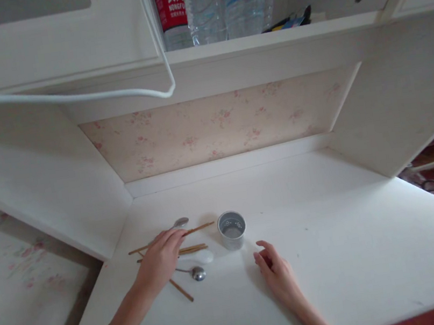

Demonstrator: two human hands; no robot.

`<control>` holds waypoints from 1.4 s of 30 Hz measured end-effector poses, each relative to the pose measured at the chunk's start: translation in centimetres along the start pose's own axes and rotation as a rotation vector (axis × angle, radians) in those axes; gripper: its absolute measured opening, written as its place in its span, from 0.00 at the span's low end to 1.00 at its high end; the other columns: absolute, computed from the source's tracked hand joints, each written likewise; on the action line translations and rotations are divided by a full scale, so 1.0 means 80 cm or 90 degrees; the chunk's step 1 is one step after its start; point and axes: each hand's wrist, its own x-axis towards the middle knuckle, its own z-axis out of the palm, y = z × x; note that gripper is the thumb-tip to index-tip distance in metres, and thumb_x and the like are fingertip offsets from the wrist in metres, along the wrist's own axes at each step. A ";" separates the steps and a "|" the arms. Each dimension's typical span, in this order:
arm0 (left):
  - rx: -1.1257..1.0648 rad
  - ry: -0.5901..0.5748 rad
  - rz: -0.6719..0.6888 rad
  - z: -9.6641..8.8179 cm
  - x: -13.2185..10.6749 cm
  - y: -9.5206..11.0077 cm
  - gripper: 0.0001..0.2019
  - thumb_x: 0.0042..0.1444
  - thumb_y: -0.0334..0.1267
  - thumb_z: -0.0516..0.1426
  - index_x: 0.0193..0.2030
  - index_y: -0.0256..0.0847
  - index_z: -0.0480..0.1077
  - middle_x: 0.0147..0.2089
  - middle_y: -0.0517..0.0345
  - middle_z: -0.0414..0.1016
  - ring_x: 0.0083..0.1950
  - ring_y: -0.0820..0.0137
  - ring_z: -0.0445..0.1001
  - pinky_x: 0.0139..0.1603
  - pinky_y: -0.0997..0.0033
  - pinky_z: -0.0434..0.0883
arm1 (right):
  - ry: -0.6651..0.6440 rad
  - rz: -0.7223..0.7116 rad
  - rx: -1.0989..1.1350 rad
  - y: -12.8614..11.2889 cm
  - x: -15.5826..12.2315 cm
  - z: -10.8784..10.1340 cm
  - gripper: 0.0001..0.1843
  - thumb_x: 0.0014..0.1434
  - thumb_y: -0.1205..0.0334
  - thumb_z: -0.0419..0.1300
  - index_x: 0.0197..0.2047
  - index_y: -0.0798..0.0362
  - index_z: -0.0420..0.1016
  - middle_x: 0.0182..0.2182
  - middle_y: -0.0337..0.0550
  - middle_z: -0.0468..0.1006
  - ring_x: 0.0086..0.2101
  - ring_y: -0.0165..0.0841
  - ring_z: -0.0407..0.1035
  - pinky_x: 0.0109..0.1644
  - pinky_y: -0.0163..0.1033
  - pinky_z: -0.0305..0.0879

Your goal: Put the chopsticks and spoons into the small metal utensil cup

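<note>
My left hand (163, 253) is closed over a thin brown chopstick (200, 228), its fingertips on the stick's middle and hiding part of it. Beneath and beside that hand lie several more chopsticks (194, 249), one (182, 291) pointing down toward the front. A white spoon (203, 257) and a metal spoon (198, 273) rest just right of the wrist, while a second metal spoon (182, 222) lies beyond the fingers. To the right stands a grey metal cup (232, 231) with small holes, upright. My right hand (274, 270) hovers near it, loosely curled and holding nothing.
The white tabletop (335, 242) sits between two side panels, with a flowered back wall (212, 130). Overhead, a shelf (272, 39) holds plastic bottles (207, 6). A white cable (109, 94) hangs across the upper left.
</note>
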 end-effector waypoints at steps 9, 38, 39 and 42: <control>-0.489 0.109 -0.167 -0.034 0.109 0.086 0.16 0.61 0.46 0.55 0.51 0.39 0.68 0.43 0.54 0.79 0.44 0.68 0.78 0.48 0.67 0.75 | 0.020 -0.007 0.007 -0.005 -0.001 -0.003 0.18 0.65 0.49 0.49 0.53 0.50 0.65 0.26 0.35 0.73 0.25 0.31 0.67 0.30 0.33 0.61; -0.300 0.069 -0.138 0.111 0.112 0.087 0.13 0.63 0.43 0.52 0.39 0.40 0.76 0.42 0.52 0.77 0.45 0.66 0.75 0.43 0.67 0.72 | 0.021 -0.024 0.026 -0.001 0.004 -0.003 0.15 0.64 0.50 0.51 0.46 0.49 0.70 0.26 0.36 0.76 0.23 0.30 0.69 0.28 0.32 0.61; -0.303 0.069 -0.141 0.111 0.113 0.087 0.13 0.63 0.44 0.52 0.39 0.40 0.76 0.42 0.52 0.77 0.44 0.66 0.75 0.43 0.67 0.72 | 0.020 -0.025 0.025 -0.002 0.004 -0.003 0.15 0.64 0.50 0.51 0.46 0.49 0.70 0.26 0.36 0.76 0.24 0.30 0.69 0.28 0.32 0.62; -0.293 0.065 -0.136 0.112 0.117 0.088 0.13 0.63 0.43 0.52 0.39 0.41 0.76 0.41 0.52 0.77 0.43 0.67 0.75 0.44 0.67 0.72 | 0.027 -0.023 0.024 -0.002 0.004 -0.003 0.14 0.63 0.51 0.52 0.46 0.49 0.70 0.26 0.36 0.76 0.23 0.30 0.69 0.28 0.32 0.62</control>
